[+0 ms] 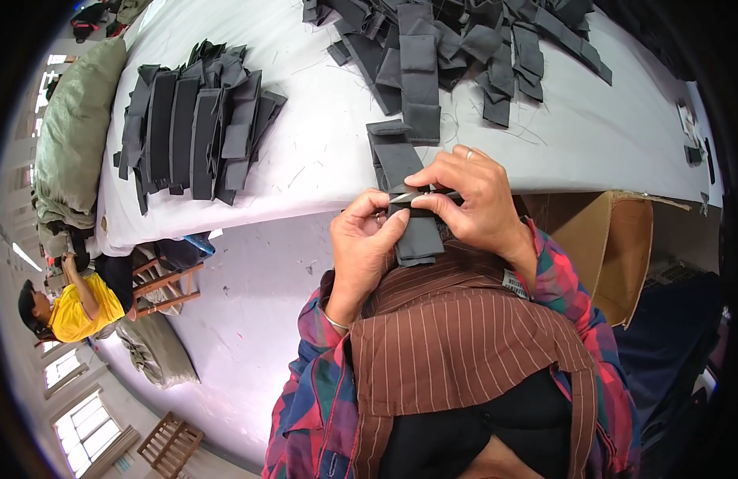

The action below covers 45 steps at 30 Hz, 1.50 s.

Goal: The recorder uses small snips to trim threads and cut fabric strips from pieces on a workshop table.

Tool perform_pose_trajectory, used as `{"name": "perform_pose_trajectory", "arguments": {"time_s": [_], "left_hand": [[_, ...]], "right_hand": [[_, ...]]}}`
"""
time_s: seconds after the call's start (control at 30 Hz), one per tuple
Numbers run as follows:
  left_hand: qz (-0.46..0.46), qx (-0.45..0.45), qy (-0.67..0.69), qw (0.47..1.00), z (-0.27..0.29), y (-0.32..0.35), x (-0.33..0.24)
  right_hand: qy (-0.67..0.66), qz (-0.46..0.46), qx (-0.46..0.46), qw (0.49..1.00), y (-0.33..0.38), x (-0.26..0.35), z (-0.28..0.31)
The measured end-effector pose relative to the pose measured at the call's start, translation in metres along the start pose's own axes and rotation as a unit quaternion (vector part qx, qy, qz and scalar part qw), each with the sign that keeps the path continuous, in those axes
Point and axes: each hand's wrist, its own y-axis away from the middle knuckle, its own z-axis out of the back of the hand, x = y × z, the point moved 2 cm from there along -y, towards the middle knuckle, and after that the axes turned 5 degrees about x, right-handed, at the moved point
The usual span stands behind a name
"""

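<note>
Pinched closed at thumb and forefinger, the left hand [363, 238] grips a dark grey fabric strip [421, 238], while the right hand [474, 203], bent inward at the wrist, holds a small metal blade [405, 197] against it; the remaining fingers of the right hand curl loosely. The strip crosses the near edge of a white-covered table [321, 164], its far part over the tabletop and its near end just before a brown striped apron [457, 351]. Loose threads dot the cloth. Beyond lies a jumbled pile of similar strips [419, 60]; a neater stack [200, 132] sits toward the left. A cardboard box [624, 255] stands under the table's right side. Farther left are a pale green sack [80, 128], a person in a yellow shirt [85, 311], a wooden stool [168, 302] and a bright window [89, 431].
</note>
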Motion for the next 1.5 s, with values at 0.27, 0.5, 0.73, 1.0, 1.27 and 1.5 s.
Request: {"name": "perform_pose_trajectory", "arguments": {"time_s": [0.27,0.5,0.73,1.0,1.27,1.5], "left_hand": [[0.003,0.008,-0.027,1.000,0.000,0.003,-0.005],[-0.158,-0.014,-0.377,0.913,-0.015,0.006,-0.010],[-0.116,0.000,-0.262,0.958,-0.001,0.005,0.000],[0.030,-0.006,0.067,0.997,0.012,0.008,0.000],[0.033,-0.010,0.078,0.996,0.014,0.012,-0.005],[-0.172,0.007,-0.420,0.891,-0.008,0.007,-0.012]], "right_hand": [[-0.226,-0.170,-0.079,0.956,0.009,-0.008,-0.004],[-0.358,-0.215,0.015,0.908,0.010,-0.002,-0.022],[-0.362,-0.242,0.019,0.900,0.011,-0.012,-0.016],[-0.245,-0.221,-0.047,0.943,0.014,-0.038,-0.005],[-0.154,-0.226,-0.008,0.962,0.012,-0.035,-0.003],[-0.280,-0.222,0.032,0.933,0.012,-0.010,-0.011]]}}
